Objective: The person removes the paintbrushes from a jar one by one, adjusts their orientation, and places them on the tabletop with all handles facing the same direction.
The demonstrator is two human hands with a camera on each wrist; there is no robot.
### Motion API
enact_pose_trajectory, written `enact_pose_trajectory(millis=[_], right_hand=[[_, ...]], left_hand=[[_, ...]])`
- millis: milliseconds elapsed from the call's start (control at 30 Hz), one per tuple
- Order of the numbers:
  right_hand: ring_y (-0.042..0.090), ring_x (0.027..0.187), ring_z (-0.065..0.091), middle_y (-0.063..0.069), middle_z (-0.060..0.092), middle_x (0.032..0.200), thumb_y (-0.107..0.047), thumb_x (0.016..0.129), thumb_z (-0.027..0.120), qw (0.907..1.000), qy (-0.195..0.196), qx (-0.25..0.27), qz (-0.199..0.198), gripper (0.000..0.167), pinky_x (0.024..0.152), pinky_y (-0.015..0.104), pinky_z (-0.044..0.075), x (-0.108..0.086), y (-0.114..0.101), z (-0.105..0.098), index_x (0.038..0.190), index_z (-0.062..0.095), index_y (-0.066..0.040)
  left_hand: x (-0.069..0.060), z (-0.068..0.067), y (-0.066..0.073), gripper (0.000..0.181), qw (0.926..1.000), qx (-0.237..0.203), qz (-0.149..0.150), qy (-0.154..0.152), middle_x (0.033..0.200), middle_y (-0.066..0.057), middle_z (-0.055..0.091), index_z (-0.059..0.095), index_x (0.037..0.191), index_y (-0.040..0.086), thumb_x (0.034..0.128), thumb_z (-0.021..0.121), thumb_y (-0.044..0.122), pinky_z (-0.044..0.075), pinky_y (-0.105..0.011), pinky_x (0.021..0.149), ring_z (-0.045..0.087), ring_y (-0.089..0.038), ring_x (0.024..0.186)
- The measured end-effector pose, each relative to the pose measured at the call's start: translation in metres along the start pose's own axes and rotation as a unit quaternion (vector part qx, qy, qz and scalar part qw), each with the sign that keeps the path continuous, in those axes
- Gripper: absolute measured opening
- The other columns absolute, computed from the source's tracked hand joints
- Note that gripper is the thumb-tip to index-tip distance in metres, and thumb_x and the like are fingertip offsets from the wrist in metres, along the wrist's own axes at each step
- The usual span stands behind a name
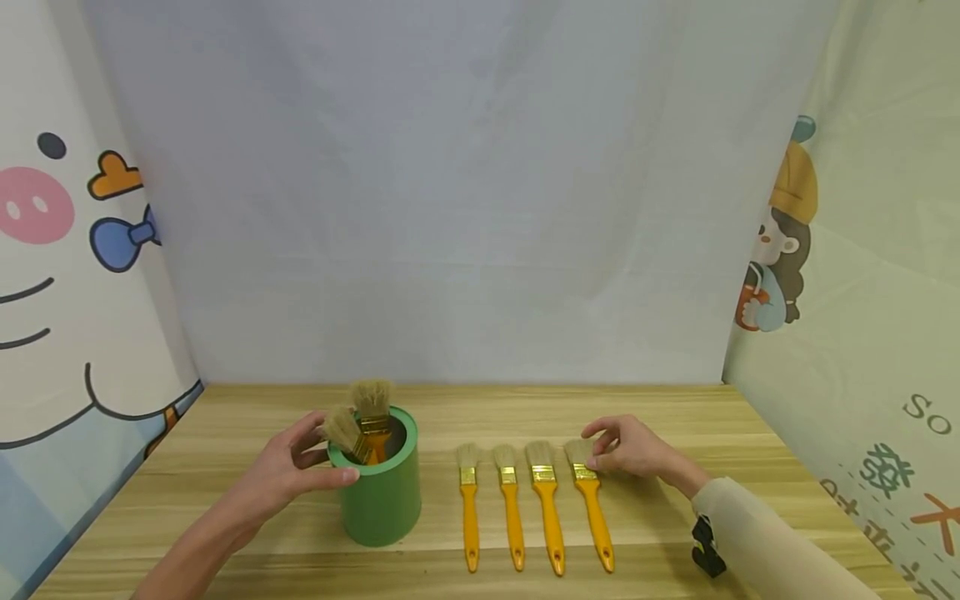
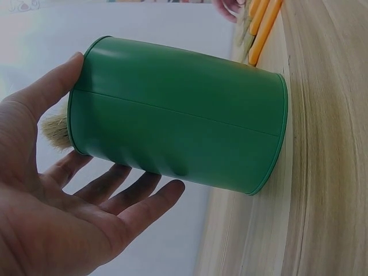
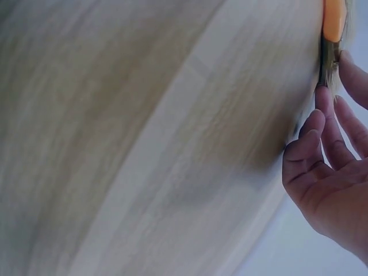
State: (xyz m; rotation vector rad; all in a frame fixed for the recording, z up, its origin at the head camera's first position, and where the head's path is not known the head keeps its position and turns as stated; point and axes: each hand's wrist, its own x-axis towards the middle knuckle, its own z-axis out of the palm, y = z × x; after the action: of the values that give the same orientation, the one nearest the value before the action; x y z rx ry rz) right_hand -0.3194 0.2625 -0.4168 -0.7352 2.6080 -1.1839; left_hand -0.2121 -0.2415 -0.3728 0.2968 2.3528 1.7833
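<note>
A green can stands upright on the left part of the table, with two paintbrushes in it, bristles up: one paintbrush at the back, another paintbrush leaning left. My left hand holds the can near its rim, thumb on the front; in the left wrist view its fingers curve along the can's side. To the right, several orange-handled paintbrushes lie in a row, bristles away from me. At the rightmost paintbrush, my right hand pinches the bristle end by the metal band; the right wrist view shows only part of it.
The wooden table ends at a pale hanging cloth at the back. Cartoon-printed sheets flank it on the left and right. A black strap piece is on the right sleeve.
</note>
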Motion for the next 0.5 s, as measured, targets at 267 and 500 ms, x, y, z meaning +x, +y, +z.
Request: enact_pose_trajectory(millis=[267,500], right_hand=[[0.022,0.079,0.061,0.008,0.068,0.092,-0.005,0.091,0.083,1.0,-0.002,0.005,0.006,0.043,0.062,0.03,0.048,-0.0008,-0.0029,0.0003,0.125,0.064,0.014],[0.022,0.076,0.06,0.01,0.069,0.092,-0.004,0.09,0.083,0.9998,-0.001,0.015,0.014,0.045,0.058,0.029,0.046,-0.0016,-0.0053,0.0003,0.126,0.063,0.014]], left_hand=[[-0.0008,0.0001,0.0005,0.091,1.0,0.003,-0.001,0.002,0.162,-0.032,0.033,0.025,0.166,0.005,0.0952,0.079,0.025,0.05,-0.058,0.105,0.038,-0.056,0.145],[-0.0013,0.0,0.0013,0.093,1.0,0.002,-0.003,0.003,0.162,-0.033,0.033,0.024,0.166,0.005,0.095,0.08,0.025,0.05,-0.058,0.105,0.038,-0.056,0.145]])
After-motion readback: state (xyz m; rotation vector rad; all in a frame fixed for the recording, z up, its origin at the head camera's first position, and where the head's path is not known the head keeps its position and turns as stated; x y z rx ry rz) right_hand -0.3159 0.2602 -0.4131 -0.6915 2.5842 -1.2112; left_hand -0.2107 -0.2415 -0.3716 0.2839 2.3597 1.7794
